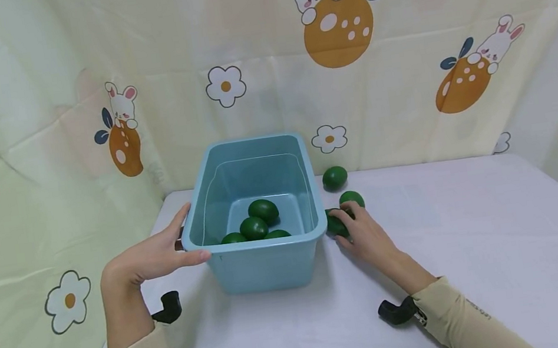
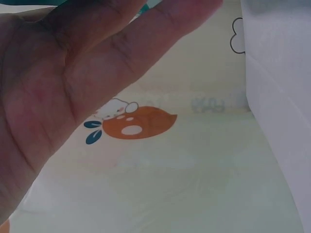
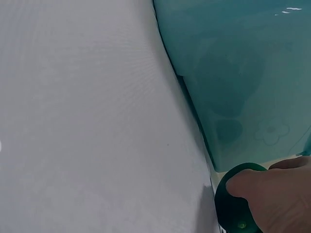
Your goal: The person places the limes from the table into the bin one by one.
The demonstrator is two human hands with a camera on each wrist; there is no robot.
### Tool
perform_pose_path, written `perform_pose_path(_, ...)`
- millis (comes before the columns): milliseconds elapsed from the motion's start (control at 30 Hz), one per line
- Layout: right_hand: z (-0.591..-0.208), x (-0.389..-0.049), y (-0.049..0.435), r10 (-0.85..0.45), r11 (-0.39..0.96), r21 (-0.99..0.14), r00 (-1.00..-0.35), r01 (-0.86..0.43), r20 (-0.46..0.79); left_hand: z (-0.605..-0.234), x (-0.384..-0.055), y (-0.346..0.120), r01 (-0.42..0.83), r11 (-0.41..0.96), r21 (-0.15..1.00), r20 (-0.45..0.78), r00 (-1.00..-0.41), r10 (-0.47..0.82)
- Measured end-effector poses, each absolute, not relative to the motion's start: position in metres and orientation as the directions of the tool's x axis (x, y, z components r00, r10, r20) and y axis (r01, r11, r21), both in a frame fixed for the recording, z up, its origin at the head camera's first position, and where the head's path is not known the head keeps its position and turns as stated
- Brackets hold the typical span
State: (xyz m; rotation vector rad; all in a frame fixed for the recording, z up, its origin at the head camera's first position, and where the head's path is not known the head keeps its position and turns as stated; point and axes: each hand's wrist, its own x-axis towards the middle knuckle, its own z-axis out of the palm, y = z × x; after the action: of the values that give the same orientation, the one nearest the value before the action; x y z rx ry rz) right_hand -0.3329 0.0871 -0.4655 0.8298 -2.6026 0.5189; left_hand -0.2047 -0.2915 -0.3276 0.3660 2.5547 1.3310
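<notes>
Count: seven green fruits visible, one blue bin (image 1: 265, 268), two hands. Four fruits lie inside the bin, on its floor toward the near end: a rear one (image 1: 263, 210), a middle one (image 1: 253, 228), and two partly cut off by the near rim, a left one (image 1: 233, 238) and a right one (image 1: 278, 234). Three lie outside, on the white table (image 1: 462, 255), along the bin's right side: a far one (image 1: 335, 178), a second one (image 1: 351, 199) and a near one (image 1: 336, 226).

Position relative to fingers: the near one sits under the right hand (image 1: 368, 238), just beside the bin wall, between thumb and fingers. The second one lies right behind those fingers; whether they touch it, cannot tell. The far one is apart from the hand.

Fingers, right: bent, thumb against the fruit's near side, fingertips over its top; they pinch the near one. The right wrist view shows the thumb pressed to it.

Fingers, left: the left hand (image 1: 159, 256) is spread at the bin's near left corner, thumb straight along the near rim, fingers extended along the left side, touching the bin.
</notes>
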Motion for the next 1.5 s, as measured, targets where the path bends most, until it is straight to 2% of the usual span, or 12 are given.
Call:
perform_pose_path(267,-0.471,-0.334,0.087,-0.466,0.703,-0.354,-0.775,-0.617,0.426,-0.329,-0.205,-0.291,0.113,0.545,0.831,-0.093,-0.937,0.336)
perform_pose_path(533,-0.47,-0.333,0.087,-0.386,0.72,-0.466,-0.855,-0.514,0.347,-0.33,-0.203,-0.291,0.112,0.55,0.827,-0.094,-0.938,0.333)
perform_pose_path(967,-0.449,-0.328,0.093,-0.328,0.652,-0.536,-0.837,-0.536,0.438,-0.33,-0.205,-0.289,0.121,0.546,0.829,-0.089,-0.935,0.342)
perform_pose_path(1200,-0.434,-0.325,0.097,-0.281,0.63,-0.583,-0.85,-0.513,0.445,-0.328,-0.204,-0.29,0.126,0.549,0.826,-0.087,-0.935,0.344)
perform_pose_path(1500,-0.408,-0.318,0.102,-0.207,0.562,-0.63,-0.828,-0.537,0.521,-0.327,-0.204,-0.291,0.123,0.559,0.82,-0.089,-0.937,0.337)
